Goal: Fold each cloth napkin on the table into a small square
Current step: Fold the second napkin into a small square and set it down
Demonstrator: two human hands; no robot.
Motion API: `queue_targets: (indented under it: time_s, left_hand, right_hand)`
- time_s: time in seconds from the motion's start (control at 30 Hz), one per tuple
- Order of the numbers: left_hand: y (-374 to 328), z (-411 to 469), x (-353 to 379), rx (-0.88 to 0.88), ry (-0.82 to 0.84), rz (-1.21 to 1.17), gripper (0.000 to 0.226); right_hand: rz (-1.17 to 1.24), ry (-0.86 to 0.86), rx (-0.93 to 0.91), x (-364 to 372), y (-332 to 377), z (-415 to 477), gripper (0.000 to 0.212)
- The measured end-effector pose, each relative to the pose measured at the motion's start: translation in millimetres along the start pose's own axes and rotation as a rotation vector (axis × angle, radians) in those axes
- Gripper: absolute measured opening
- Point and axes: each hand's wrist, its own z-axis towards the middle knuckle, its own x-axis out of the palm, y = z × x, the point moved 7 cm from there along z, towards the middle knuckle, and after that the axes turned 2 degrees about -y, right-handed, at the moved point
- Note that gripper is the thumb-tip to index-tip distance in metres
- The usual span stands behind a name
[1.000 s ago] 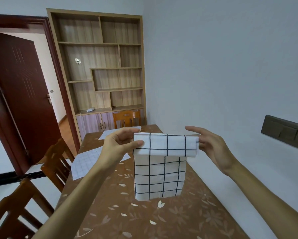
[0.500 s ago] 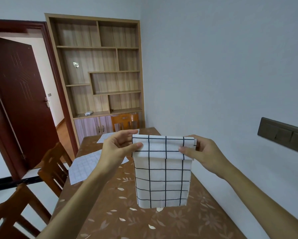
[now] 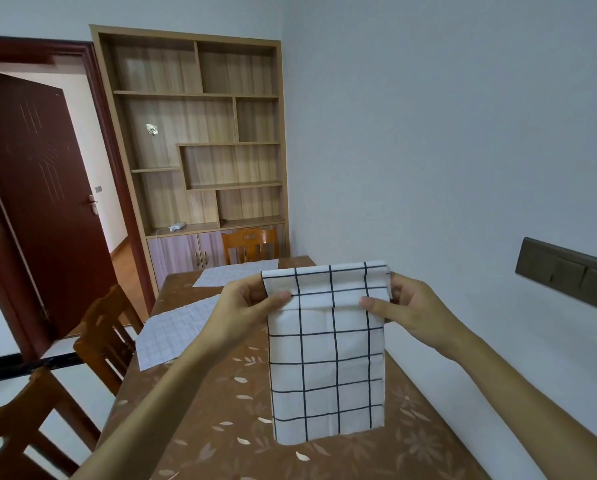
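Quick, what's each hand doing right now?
Left hand: pinching the upper left edge of the white cloth napkin with black grid lines.
Right hand: pinching its upper right edge.

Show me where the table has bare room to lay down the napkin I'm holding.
Widest bare patch: the near end of the table, below the held napkin, from the chair side across to the wall-side edge. Crowded: the left side further back, under the flat napkin, and the far end, under the far napkin.
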Motion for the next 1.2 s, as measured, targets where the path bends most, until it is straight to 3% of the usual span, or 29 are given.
queue_targets:
  time_s: [0.1, 0.3, 0.47, 0.63, 0.8, 0.93, 1.1, 1.13, 1.2]
  left_hand:
    - [-3.5, -0.2, -0.1, 0.03, -0.006, 0.006, 0.021]
    - [-3.5, -1.5, -3.6, 0.033, 0.049, 0.077, 0.026]
    - [-4.1, -2.7, -8.5, 0.055, 0.101, 0.06, 0.028]
    - [-0.7, -3.8, -12.8, 0.022, 0.092, -0.011, 0.02]
    - [3.1, -3.0, -7.5, -0.092, 0.029, -0.2, 0.041]
    - [1.7, -5.1, 0.8, -0.108, 0.037, -0.258, 0.031]
    - [14.9, -4.7, 9.9, -0.254, 0.122, -0.205, 0.071]
    - [14.7, -5.5, 11.9, -0.249, 0.12, -0.181, 0.068]
    - [10.8, -6.1, 10.6, -0.143, 0.09, -0.04, 0.038]
  right_hand:
    - [-0.057, -0.019, -0.009, -1.4, -3.3, 0.8, 0.016]
    - [0.005, -0.066, -0.055, -6.2, -2.9, 1.8, 0.021]
    - [0.027, -0.068, -0.088, -8.8, -3.3, 1.3, 0.046]
    - [0.008, -0.06, -0.106, -11.6, -8.2, 2.0, 0.063]
    - [-0.041, -0.078, -0.135, -12.7, -7.1, 3.3, 0.057]
    - [-0.049, -0.12, -0.135, -16.0, -7.7, 6.5, 0.061]
    - [-0.066, -0.123, -0.142, -17.7, -5.2, 7.1, 0.06]
    - [-0.068, -0.117, -0.136, -17.0, -5.9, 7.2, 0.06]
    - [-0.065, -0.11, -0.13, -15.4, -6.4, 6.3, 0.062]
